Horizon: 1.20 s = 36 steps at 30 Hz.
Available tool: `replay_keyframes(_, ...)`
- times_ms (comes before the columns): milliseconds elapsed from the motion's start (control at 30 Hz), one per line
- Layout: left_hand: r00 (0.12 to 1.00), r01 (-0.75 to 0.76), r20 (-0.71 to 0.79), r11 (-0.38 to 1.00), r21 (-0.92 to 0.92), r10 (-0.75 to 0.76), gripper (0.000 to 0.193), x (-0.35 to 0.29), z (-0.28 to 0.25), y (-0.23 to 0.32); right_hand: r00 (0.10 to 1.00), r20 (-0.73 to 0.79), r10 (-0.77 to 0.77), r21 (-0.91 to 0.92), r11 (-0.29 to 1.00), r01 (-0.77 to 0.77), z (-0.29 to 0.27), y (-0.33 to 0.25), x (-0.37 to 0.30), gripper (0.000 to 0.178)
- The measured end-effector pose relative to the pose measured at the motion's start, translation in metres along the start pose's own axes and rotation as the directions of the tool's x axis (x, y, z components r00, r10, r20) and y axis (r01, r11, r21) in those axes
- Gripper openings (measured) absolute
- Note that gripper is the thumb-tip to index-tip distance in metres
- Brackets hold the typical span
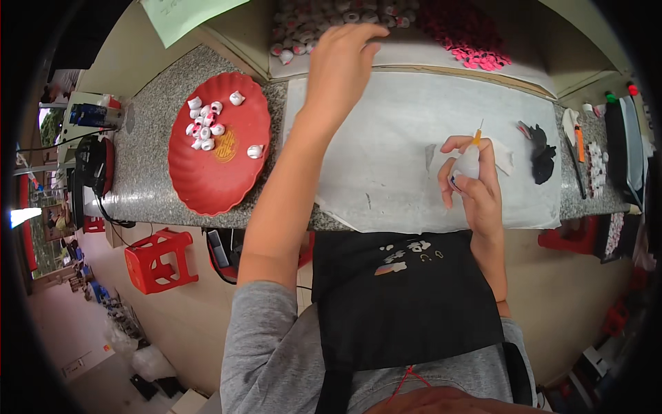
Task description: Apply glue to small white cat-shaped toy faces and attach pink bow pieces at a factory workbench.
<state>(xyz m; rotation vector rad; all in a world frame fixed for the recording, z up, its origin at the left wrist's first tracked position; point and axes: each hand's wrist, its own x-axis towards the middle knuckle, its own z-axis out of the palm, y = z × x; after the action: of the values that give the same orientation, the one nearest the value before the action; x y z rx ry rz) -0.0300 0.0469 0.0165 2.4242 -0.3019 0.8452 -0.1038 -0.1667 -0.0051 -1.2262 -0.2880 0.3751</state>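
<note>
My left hand (345,61) reaches over the front of the shelf bin, at the edge of a heap of small round white pieces (300,27) with dark openings and pink marks. Its fingers stretch to the right, thumb apart from them, and nothing shows between them. Over the right part of the white paper sheet (386,152), my right hand (479,196) is wrapped round a small translucent squeeze bottle (467,165). The bottle has an orange needle tip that points up. A red scalloped plate (189,172) to the left carries several of the white pieces (205,124).
Pink pieces (483,55) are heaped in the bin's right part. A crumpled black cloth (543,153) and a white cloth (505,159) lie on the sheet's right side. Beyond it are an orange-handled tool (579,145) and bottles. A red stool (160,261) stands below left.
</note>
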Motion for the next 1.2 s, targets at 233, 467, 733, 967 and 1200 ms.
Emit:
replay_keyframes(233, 0.997, -0.057, 0.070, 0.928, 0.369, 0.033, 0.049, 0.065, 0.114, -0.075, 0.994, -0.093, -0.055, 0.037, 0.998, 0.059, -0.025, -0.001, -0.023, 0.026)
replay_keyframes(467, 0.957, -0.091, 0.283, 0.865, 0.494, -0.061, 0.051, 0.061, 0.107, -0.104, 0.999, -0.037, 0.024, 0.035, 0.999, -0.023, -0.033, -0.006, -0.010, 0.023)
replay_keyframes(733, 0.982, 0.130, 0.071, 0.897, 0.423, -0.176, 0.036, 0.020, 0.073, -0.036, 0.990, -0.107, -0.090, -0.124, 0.989, 0.076, -0.034, 0.005, 0.071, 0.020)
replay_keyframes(967, 0.999, -0.028, -0.026, 0.890, 0.455, 0.044, 0.035, -0.013, 0.056, -0.018, 0.973, -0.138, -0.186, -0.713, 0.701, 0.033, -0.014, 0.005, 0.174, 0.027)
replay_keyframes(1200, 0.894, 0.426, -0.310, 0.827, 0.367, -0.323, 0.044, -0.025, 0.019, -0.080, 0.821, 0.247, -0.515, -0.944, 0.065, 0.324, -0.020, 0.055, 0.256, 0.042)
